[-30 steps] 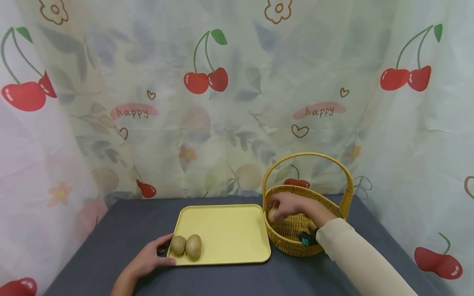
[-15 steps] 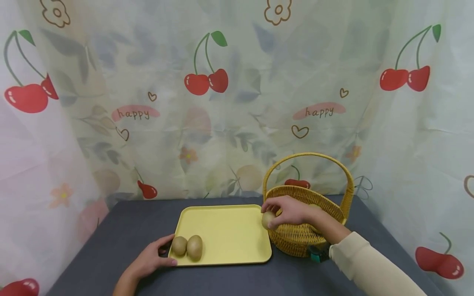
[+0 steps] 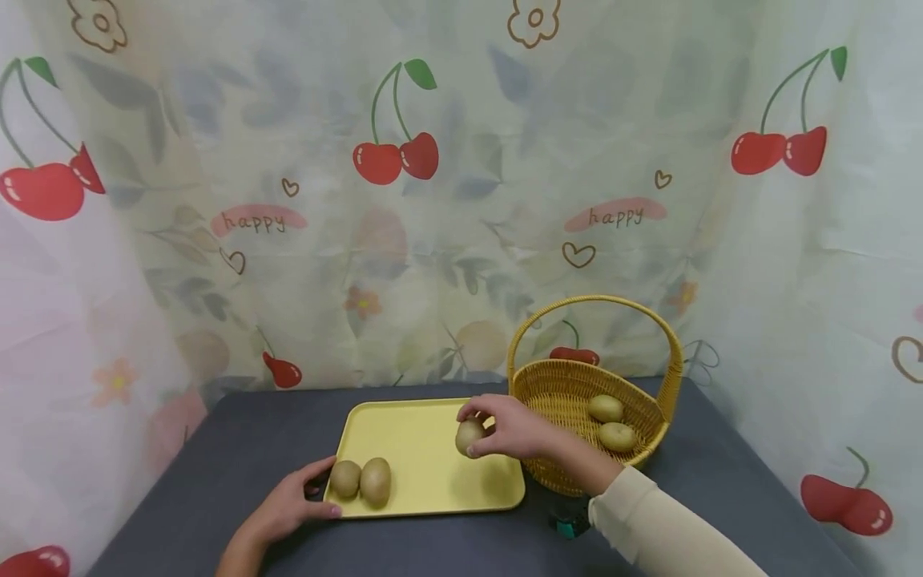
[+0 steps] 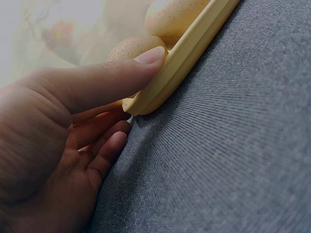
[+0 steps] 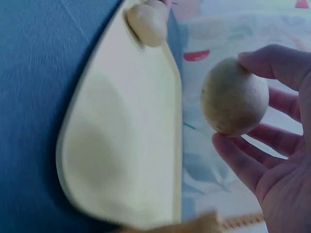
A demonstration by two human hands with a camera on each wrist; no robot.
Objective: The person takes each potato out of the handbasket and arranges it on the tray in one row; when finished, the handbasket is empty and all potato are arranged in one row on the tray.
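Observation:
My right hand pinches a brown potato between thumb and fingers, over the right part of the yellow tray. In the right wrist view the held potato shows whole, with fingertips on opposite sides. My left hand grips the tray's near left corner. The left wrist view shows its thumb laid over the tray rim, the fingers outside and partly hidden. Beside that corner, a rounder potato and a longer potato sit side by side on the tray.
A wicker basket with a tall arched handle stands right of the tray, close to its edge. Two potatoes, one farther back and one nearer, lie inside. A cherry-print curtain hangs behind the dark cloth-covered table.
My right hand has lifted the potato out of the basket and carried it left over the tray. My left hand has stayed at the tray corner.

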